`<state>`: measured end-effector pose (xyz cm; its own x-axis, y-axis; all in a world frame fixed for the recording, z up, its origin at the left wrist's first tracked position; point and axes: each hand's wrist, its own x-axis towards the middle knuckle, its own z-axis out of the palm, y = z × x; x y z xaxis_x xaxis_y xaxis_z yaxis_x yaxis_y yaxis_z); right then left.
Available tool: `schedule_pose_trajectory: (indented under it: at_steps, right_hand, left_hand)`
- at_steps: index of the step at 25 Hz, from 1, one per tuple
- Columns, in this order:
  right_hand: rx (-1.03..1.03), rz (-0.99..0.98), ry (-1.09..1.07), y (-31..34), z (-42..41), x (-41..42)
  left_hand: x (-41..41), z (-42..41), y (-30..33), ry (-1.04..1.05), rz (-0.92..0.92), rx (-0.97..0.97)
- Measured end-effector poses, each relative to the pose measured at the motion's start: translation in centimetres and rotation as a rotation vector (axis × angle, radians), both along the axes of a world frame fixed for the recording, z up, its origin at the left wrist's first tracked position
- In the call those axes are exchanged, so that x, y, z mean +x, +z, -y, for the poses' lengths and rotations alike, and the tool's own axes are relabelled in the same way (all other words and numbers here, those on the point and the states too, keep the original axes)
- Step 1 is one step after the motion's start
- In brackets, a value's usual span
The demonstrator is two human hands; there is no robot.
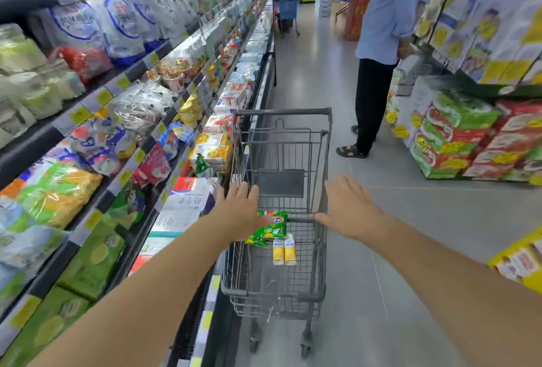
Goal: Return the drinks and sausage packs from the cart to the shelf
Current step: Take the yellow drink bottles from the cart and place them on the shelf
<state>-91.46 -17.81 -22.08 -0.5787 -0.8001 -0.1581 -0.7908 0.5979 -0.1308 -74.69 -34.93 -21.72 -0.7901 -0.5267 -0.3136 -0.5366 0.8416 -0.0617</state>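
Observation:
A grey wire cart (283,112) stands in the aisle beside the chilled shelf (137,156) on the left. In its basket lie green sausage packs (274,227) and, just below them, two small yellow-and-white drinks (284,249) side by side. My left hand (239,209) is stretched flat over the cart's near left corner, fingers apart, partly covering the green packs. My right hand (349,208) reaches to the near right corner, fingers spread, with the fingertips at the rim. Neither hand holds anything.
The shelf carries bagged and boxed goods on several levels. A person in a blue shirt (387,14) stands ahead on the right, next to stacked red and green cartons (457,137). A yellow box (522,264) juts in at the right. A blue cart (289,13) stands far down the aisle.

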Motion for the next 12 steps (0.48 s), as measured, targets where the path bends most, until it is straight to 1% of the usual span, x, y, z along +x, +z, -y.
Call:
schedule_pose_trajectory:
  at_steps: [3, 6, 10, 12]
  right_hand:
    - [0.047, 0.044, -0.047, -2.2, 2.6, -2.3]
    - [0.079, 0.115, -0.075, -6.0, 5.1, -4.7]
    - [0.121, 0.234, -0.079, -13.0, 8.9, -8.0]
    - [0.136, 0.278, -0.060, -16.1, 11.0, -9.2]
  left_hand:
    - [-4.0, 3.5, -2.9, -0.065, 0.004, 0.018]
    - [-7.9, 6.6, -7.1, -0.097, 0.005, 0.073]
    - [-12.1, 9.4, -14.9, -0.032, 0.098, 0.207]
    - [-13.3, 10.2, -18.6, 0.027, 0.161, 0.230]
